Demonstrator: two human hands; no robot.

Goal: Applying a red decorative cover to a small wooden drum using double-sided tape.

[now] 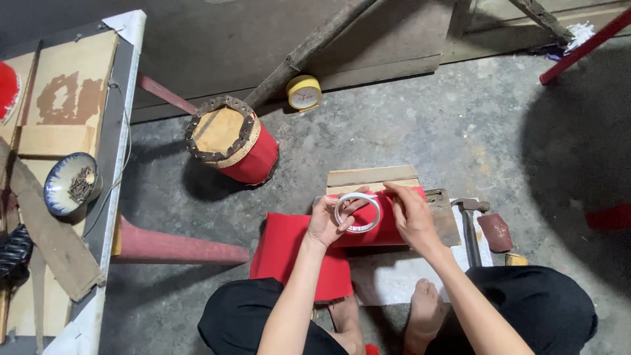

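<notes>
Grey concrete floor (420, 125), person squatting over a low wooden board (373, 176) draped with red cloth (289, 246). Left hand (327, 220) grips a white tape roll (358, 212) by its rim, held just above the cloth; right hand (409, 213), fingers bent, pinches at the roll's upper edge, touching it. Hammer (470, 227) lies just right of the right hand; small red drum (231, 139) stands beyond the left hand, well apart.

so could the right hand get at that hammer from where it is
Probably yes. The hammer lies in the open on the floor just beside the right hand, with nothing between them, though that hand is now touching the tape ring.
</notes>
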